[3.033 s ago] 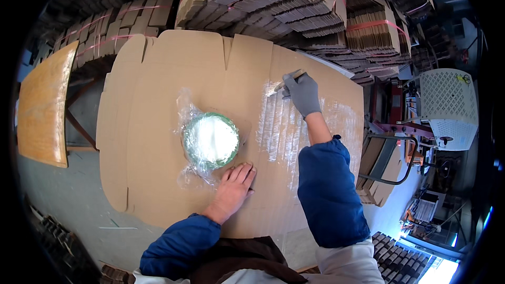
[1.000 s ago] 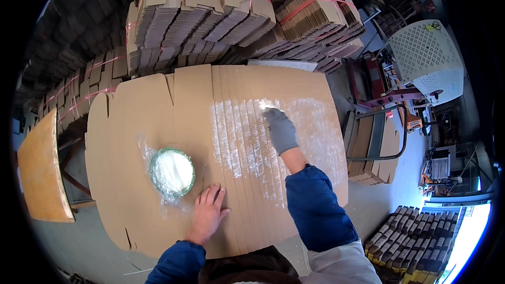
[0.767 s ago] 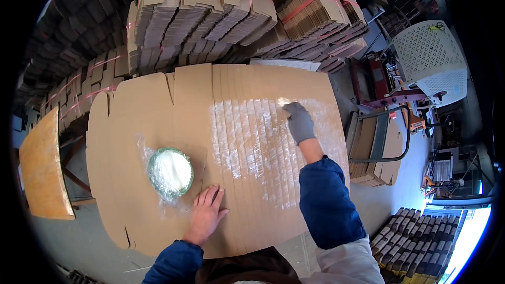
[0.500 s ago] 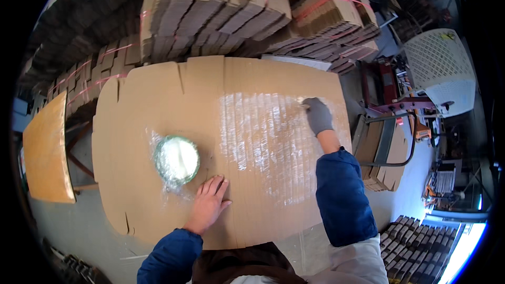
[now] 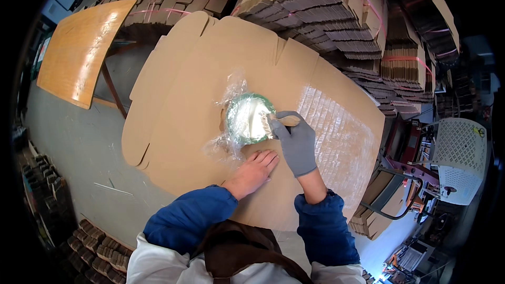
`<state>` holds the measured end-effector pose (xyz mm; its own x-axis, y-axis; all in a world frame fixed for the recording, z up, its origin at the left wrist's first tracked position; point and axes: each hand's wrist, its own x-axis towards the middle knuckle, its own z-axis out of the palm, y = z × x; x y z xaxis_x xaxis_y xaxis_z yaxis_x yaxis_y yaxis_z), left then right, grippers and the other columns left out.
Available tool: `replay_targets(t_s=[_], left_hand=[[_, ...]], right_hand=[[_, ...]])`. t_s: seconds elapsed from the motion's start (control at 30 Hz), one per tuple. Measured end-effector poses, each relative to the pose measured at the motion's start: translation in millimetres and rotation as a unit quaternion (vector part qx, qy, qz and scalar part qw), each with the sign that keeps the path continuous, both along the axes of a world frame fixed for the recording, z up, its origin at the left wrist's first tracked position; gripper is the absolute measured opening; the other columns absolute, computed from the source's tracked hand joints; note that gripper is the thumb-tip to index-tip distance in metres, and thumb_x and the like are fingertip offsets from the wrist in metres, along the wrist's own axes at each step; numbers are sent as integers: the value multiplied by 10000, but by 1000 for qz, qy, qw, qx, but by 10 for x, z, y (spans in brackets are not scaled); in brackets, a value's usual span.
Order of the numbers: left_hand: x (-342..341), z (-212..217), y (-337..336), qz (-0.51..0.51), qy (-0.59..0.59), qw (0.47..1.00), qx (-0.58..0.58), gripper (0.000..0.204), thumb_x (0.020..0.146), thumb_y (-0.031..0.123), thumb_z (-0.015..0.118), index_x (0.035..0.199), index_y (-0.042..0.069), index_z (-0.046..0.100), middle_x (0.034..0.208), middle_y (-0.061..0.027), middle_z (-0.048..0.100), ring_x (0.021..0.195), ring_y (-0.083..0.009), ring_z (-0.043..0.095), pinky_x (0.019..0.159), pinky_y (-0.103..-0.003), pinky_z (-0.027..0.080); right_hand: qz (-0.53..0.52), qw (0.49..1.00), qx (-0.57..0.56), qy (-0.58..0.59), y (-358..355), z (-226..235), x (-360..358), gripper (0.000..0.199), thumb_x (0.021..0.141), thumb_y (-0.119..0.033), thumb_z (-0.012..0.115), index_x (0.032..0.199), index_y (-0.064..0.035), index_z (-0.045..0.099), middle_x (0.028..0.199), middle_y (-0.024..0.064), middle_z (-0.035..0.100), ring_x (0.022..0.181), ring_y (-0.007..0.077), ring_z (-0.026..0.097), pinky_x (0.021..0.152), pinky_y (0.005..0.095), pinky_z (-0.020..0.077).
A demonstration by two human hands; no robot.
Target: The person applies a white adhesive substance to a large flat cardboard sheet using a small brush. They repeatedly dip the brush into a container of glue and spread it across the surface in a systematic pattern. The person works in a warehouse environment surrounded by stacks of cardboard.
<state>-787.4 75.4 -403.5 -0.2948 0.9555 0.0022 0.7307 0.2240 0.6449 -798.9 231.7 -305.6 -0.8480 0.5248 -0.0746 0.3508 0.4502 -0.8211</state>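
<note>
My right hand, in a grey glove, is closed around a brush with a pale wooden handle. The brush head is at the right rim of a round green bowl, which has clear plastic film wrapped about it and glossy white contents. My bare left hand lies with fingers out on a large cardboard sheet, just below the bowl. Right of the gloved hand, the sheet carries a patch of wet, shiny whitish streaks.
Stacks of flat cardboard bound with pink straps stand beyond the sheet. At the left is a wooden board on legs. A white perforated plastic basket and a dark-framed cart are at the right.
My right hand has left the far right part of the streaked patch and come to the bowl with the brush. My left hand stays on the cardboard below the bowl. The whole view has turned.
</note>
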Motion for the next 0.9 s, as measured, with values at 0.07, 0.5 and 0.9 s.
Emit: replay_targets(t_s=[0.07, 0.5, 0.9], left_hand=[[-4, -40, -6, 3, 7, 1000, 22, 635, 777, 225, 754, 1326, 11, 516, 1368, -131, 493, 1332, -301, 415, 1129, -414, 316], [116, -315, -26, 36, 99, 994, 43, 576, 773, 205, 700, 1287, -4, 548, 1341, -116, 511, 1309, -264, 432, 1090, -406, 346], [274, -250, 21, 27, 137, 990, -27, 469, 867, 116, 523, 1313, -32, 539, 1373, -158, 514, 1280, -261, 468, 1072, -402, 357]], right_hand=[[-2, 999, 27, -34, -111, -140, -98, 253, 886, -265, 697, 1000, -45, 645, 944, 163, 681, 832, 356, 669, 731, 412, 533], [-32, 995, 51, -82, -273, -196, -338, 250, 888, -233, 710, 976, -12, 632, 828, 120, 687, 707, 255, 671, 681, 355, 533], [-221, 716, -643, 159, 339, -931, 200, 212, 1027, -203, 570, 1064, 1, 612, 927, 80, 670, 737, 154, 646, 611, 274, 549]])
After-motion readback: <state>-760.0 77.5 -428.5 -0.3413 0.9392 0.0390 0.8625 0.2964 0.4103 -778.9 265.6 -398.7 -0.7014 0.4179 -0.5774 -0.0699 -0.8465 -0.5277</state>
